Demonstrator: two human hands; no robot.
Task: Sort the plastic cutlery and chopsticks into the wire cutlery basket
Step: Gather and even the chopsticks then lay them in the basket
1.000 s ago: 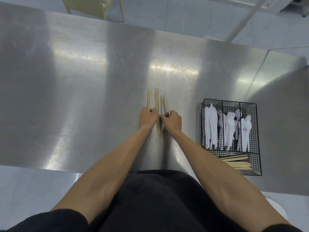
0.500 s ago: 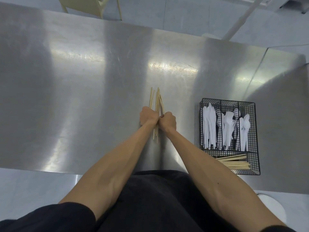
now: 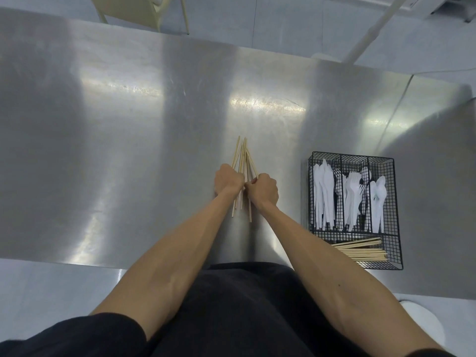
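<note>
A bundle of several wooden chopsticks (image 3: 242, 155) lies on the steel table (image 3: 128, 150) in the middle. My left hand (image 3: 228, 179) and my right hand (image 3: 263, 188) press against the bundle from either side, fingers curled around it. The sticks' far ends fan out beyond my hands and the near ends poke out towards me. To the right stands the black wire cutlery basket (image 3: 391, 202). It holds white plastic knives (image 3: 323, 197), forks (image 3: 353, 197) and spoons (image 3: 378, 199) in three upright compartments, and more chopsticks (image 3: 360, 249) in its near compartment.
A pale chair (image 3: 144, 9) stands beyond the table's far edge. A white pole (image 3: 371, 29) slants at the upper right. A seam in the tabletop runs past the basket's far right. My dark clothing fills the bottom.
My hands have closed in from either side, gathering the spread chopsticks into a tighter bundle. The basket has not moved.
</note>
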